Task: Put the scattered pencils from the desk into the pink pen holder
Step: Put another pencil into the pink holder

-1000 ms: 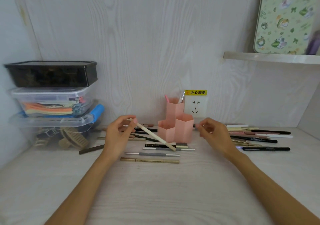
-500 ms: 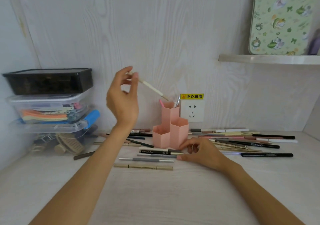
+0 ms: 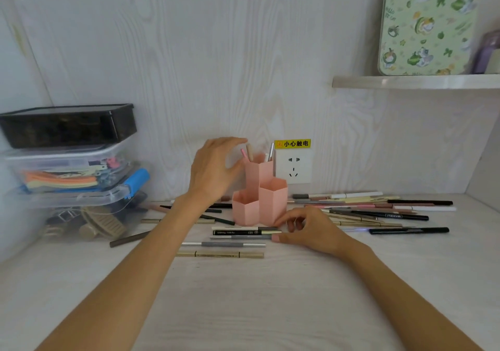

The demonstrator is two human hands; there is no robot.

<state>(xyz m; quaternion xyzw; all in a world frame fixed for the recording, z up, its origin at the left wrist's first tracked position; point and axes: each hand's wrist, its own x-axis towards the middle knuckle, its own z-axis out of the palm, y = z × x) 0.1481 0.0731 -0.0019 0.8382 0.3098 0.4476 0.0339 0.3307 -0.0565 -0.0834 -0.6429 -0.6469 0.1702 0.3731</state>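
The pink pen holder [image 3: 272, 199], three hexagonal tubes, stands at the back of the desk. Its tall rear tube holds a beige pencil [image 3: 249, 152], a pink one [image 3: 244, 152] and a silver one [image 3: 270, 152]. My left hand [image 3: 213, 169] hovers just left of that tube with fingers apart, its index fingertip close to the beige pencil's top. My right hand [image 3: 308, 229] lies on the desk in front of the holder, thumb and fingers pinched on the gold end of a black pencil [image 3: 238, 232], which lies flat. Several more pencils [image 3: 378, 210] are scattered right of the holder and several others [image 3: 221, 249] in front of it.
Stacked plastic storage boxes [image 3: 70, 166] fill the left of the desk. A wall socket [image 3: 293, 168] with a yellow warning label sits right behind the holder. A shelf [image 3: 416, 81] at the upper right carries a green patterned tin [image 3: 426, 23].
My left hand carried the beige pencil up from the desk and over the holder; the pencil now stands in the tall tube and the fingers have opened. My right hand dropped onto the black pencil.
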